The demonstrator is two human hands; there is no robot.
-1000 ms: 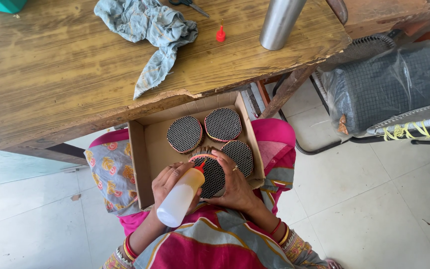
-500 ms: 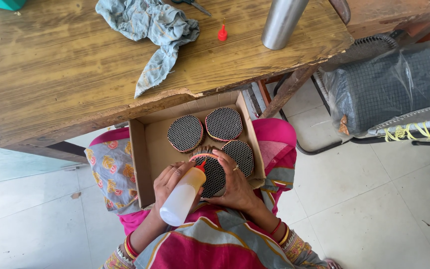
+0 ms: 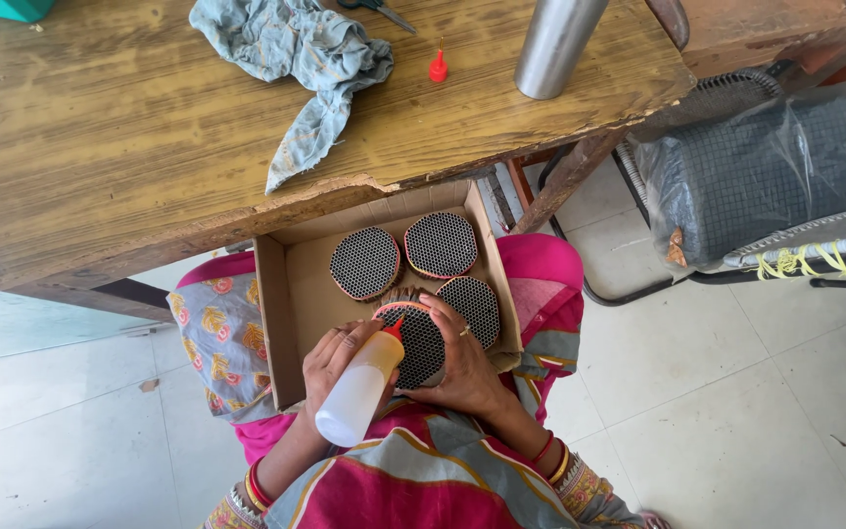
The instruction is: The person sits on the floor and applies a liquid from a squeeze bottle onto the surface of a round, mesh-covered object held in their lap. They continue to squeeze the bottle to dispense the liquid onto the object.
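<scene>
She sits with a shallow cardboard box [image 3: 281, 323] on her lap, just under the edge of the wooden tabletop [image 3: 100, 147]. Her left hand [image 3: 340, 362] is wrapped around a white squeeze bottle [image 3: 356, 397], its red nozzle touching the rim of a round mesh-faced disc [image 3: 421, 343] — the fingers are curled tight about the bottle's body. Her right hand [image 3: 462, 367] cups that disc from the side, fingers spread along its edge and holding it tilted up over the box. The disc looks light and fairly stiff, though its fine mesh would probably dent, so the rim seems the sensible place to grip it; the bottle looks soft-walled and would yield to a squeeze. I count four discs in all — three lying flat in the box, one in hand. On the tabletop lie one crumpled blue-grey cloth [image 3: 296, 59], one small red cap [image 3: 438, 69] and one steel cylinder [image 3: 555, 44].
</scene>
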